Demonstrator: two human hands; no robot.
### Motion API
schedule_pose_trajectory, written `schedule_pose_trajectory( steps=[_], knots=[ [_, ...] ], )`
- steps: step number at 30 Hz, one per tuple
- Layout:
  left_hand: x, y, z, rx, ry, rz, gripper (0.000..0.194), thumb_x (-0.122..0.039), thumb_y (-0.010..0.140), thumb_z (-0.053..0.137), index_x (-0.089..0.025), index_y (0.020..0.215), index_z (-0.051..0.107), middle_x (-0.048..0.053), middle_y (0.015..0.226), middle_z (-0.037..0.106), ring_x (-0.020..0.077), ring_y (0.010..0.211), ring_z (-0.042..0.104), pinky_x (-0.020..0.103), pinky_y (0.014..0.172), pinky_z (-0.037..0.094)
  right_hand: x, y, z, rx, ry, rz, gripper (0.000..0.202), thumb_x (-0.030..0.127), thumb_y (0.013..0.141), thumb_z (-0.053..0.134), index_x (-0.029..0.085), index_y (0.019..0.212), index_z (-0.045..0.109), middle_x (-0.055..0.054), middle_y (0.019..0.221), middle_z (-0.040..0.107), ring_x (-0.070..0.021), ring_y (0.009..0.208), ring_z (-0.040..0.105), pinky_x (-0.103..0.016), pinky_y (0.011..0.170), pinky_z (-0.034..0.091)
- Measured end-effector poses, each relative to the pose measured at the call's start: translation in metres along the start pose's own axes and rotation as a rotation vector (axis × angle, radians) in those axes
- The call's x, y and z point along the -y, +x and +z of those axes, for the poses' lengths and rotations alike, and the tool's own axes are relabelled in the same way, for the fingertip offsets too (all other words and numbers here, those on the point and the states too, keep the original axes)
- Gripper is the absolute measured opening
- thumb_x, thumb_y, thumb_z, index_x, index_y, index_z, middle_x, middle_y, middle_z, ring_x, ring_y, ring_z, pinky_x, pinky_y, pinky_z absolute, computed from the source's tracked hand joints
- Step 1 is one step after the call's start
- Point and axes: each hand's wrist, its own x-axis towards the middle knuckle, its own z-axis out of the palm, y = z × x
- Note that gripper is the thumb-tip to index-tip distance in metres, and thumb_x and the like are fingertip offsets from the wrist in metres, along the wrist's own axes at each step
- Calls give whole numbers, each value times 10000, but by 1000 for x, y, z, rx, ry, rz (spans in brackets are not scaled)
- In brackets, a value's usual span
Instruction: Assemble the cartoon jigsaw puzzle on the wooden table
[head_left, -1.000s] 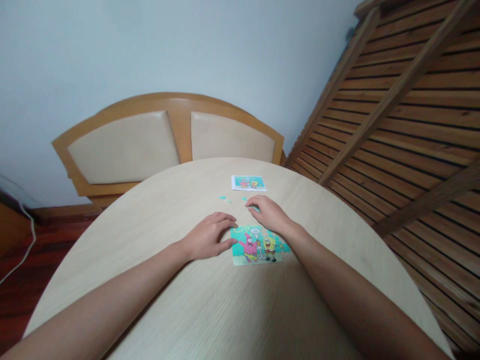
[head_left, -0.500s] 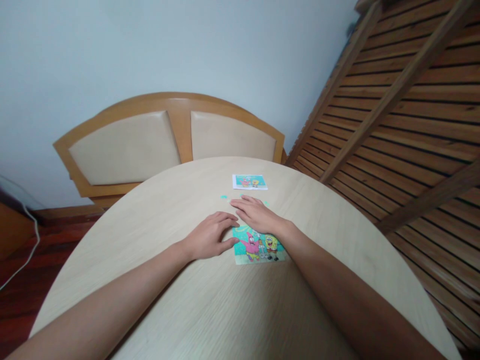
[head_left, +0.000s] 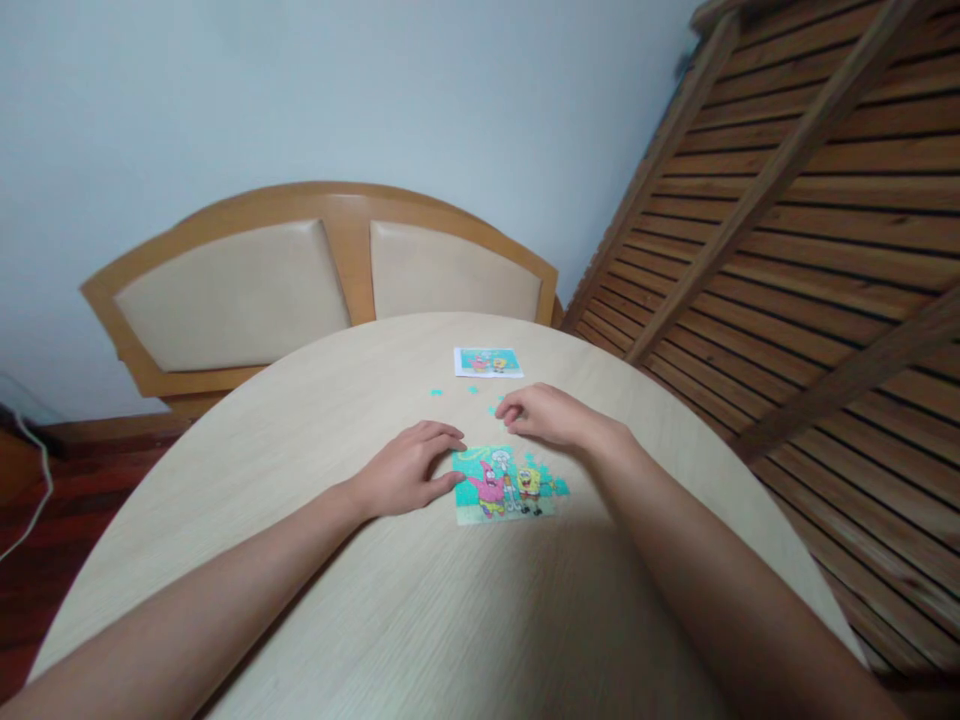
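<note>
A jigsaw puzzle [head_left: 491,495] with cartoon figures lies flat on the round table, its upper right edge uneven. My left hand [head_left: 412,468] rests at its left side, thumb and fingers apart, the tips at the puzzle's left edge. Beyond the puzzle's upper edge is my right hand [head_left: 547,415], its fingers curled in towards the thumb. What they hold, if anything, cannot be made out. Right by those fingertips shows a small teal puzzle piece [head_left: 492,410]. Two more loose pieces lie farther off, a left piece [head_left: 436,392] and a middle piece [head_left: 473,390].
A paper picture [head_left: 491,362] with the same cartoon figures lies near the far side of the pale wooden table [head_left: 300,610]. Behind the table stands a padded headboard [head_left: 349,250] against the wall. Slatted wood [head_left: 787,220] leans on the right.
My right hand has drawn back to the right and its fingers have curled, uncovering the puzzle's upper right part and loose pieces. My left hand stays beside the puzzle. The view has shifted slightly.
</note>
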Motion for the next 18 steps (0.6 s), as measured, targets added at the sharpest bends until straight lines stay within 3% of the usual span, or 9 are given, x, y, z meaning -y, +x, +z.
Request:
schedule_pose_trajectory(
  steps=[10,18],
  knots=[
    [0,1,0,-31,60,-23,305,-366,933,599,-191,1182,622,117,1258,630,274,1180,580,478,1046,474,-20,-38,-14,79,-59,210,345,58,727,597,163,1004,775,-61,855,769,-197,734,675,-265,660,457],
    [-4,1,-2,-113,139,-61,252,-309,927,571,-176,1134,628,127,1268,617,291,1205,549,514,1060,455,-39,-73,-7,-15,101,292,225,282,788,659,141,952,719,-63,814,713,-190,718,637,-275,665,463]
  ],
)
